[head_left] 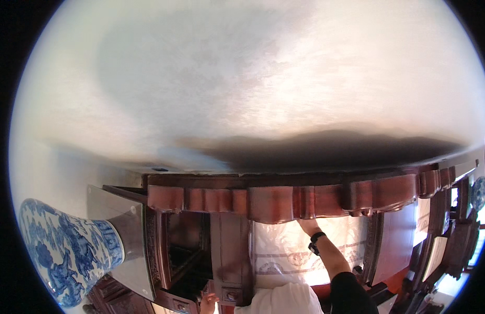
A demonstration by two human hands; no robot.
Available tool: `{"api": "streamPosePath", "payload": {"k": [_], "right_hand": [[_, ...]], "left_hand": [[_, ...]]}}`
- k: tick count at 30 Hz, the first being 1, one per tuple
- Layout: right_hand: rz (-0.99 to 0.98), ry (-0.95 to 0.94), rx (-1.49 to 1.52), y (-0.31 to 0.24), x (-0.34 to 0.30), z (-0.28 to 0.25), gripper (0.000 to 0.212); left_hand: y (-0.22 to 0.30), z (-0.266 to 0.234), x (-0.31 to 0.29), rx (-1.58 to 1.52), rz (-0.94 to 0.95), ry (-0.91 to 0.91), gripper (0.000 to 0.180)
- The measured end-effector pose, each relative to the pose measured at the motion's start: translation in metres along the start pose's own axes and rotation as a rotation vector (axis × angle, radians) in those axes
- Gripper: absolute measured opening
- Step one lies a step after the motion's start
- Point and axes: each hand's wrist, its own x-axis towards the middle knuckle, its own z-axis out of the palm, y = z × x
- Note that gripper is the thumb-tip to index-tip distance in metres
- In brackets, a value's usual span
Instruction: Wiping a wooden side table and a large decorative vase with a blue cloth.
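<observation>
My right hand (307,226) reaches up beneath the scalloped edge of a dark reddish wooden furniture piece (271,205). Its fingers pass out of sight behind that wood, so their pose is hidden. A black watch (315,243) is on this wrist, above a black sleeve (352,293). At the lower edge, my left hand (208,303) has its fingers curled beside a wooden panel with a small square drawer front (231,294); what it grips, if anything, does not show. White cloth (284,301) lies between my arms.
A large blue-and-white vase (70,251) is at the left, next to a grey glossy panel (124,230). A dark open compartment (187,246) is left of centre. Patterned pale fabric (279,251) hangs behind my right arm. A pale wall (226,78) fills the upper part; carved wooden furniture (454,246) stands right.
</observation>
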Motion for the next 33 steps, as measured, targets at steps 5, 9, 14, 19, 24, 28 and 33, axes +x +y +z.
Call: {"api": "streamPosePath", "payload": {"k": [5,9,14,19,24,28,33], "right_hand": [[-0.228,0.243,0.012,-0.031,-0.002,-0.117,0.014],[-0.023,0.453,0.030,-0.034,-0.037,-0.222,0.021],[-0.006,0.757,0.195,-0.074,-0.029,-0.267,0.030],[0.016,0.759,0.057,-0.059,-0.027,-0.219,0.035],[0.010,0.553,0.088,-0.036,-0.020,-0.148,0.026],[0.136,0.359,-0.049,0.011,-0.034,-0.087,0.023],[0.339,0.296,0.221,0.022,-0.028,0.002,0.024]], "left_hand": [[-0.059,-0.057,0.026,-0.118,-0.101,0.116,0.023],[0.049,0.054,0.023,0.618,-0.210,0.024,0.034],[0.062,0.061,0.013,0.614,-0.211,0.094,0.031],[0.034,0.045,0.034,0.539,-0.207,0.003,0.024],[-0.017,-0.046,0.016,-0.222,-0.248,0.019,0.021],[0.008,-0.007,0.010,-0.400,-0.146,-0.227,0.014],[0.025,-0.003,-0.023,-0.236,-0.213,0.177,0.022]]}}
